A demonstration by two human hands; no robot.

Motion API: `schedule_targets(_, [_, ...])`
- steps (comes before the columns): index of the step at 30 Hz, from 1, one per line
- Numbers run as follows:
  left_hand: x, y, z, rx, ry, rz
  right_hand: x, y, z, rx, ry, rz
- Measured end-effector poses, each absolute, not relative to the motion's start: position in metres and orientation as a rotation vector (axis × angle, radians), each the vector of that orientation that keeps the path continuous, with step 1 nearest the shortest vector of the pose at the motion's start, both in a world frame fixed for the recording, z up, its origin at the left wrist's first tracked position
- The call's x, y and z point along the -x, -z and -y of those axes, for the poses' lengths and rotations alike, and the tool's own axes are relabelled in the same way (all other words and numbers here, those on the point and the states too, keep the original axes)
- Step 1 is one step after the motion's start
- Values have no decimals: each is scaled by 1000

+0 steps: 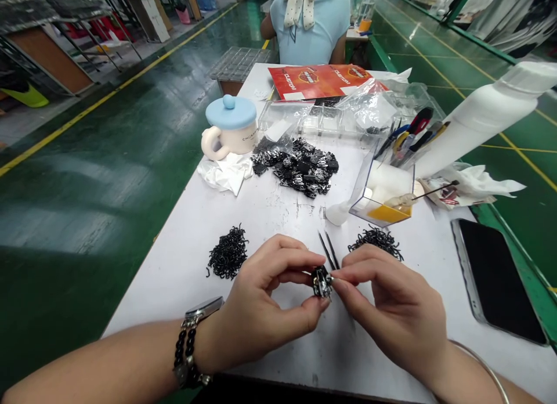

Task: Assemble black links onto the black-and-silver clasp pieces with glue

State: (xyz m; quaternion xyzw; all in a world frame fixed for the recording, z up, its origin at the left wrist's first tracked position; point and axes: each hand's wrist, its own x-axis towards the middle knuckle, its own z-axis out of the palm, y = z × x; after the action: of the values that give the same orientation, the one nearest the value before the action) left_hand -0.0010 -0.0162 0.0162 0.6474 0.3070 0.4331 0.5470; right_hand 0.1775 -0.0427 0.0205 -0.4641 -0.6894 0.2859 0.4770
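Along the left edge of the white table (165, 294), toward the far left corner, stands a mug (235, 140) with a blue lid (241, 118); a crumpled tissue (228, 173) lies just nearer. Closer to the near left corner is a pile of small curved black parts (227, 253). Beside it, the left hand (265, 302) extends over the near edge, its thumb and fingertips clamped on a black-and-metal component (321, 283). The component is raised above the near-middle area. A heap of black-and-metal pieces (310, 169) lies farther back, toward the far edge. Two dark, slender tips (329, 250) project beyond the component; their support cannot be determined. A second black pile (380, 241) lies right of center, partly covered by the right hand (398, 305), whose thumb and forefinger are pinched on the component's right side. Behind this pile stands a clear tool holder (387, 212). A phone (496, 276) lies face up along the right edge.
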Motion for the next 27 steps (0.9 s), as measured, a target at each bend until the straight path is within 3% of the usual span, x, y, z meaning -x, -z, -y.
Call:
schedule_targets(8, [1,-16,16,-1503,-996,-733,-175,-25,42,1071,-506,1769])
schedule_targets(27, [0,-18,17,-1589,-1021,-784,-181,-26,46,1005,-407,1944])
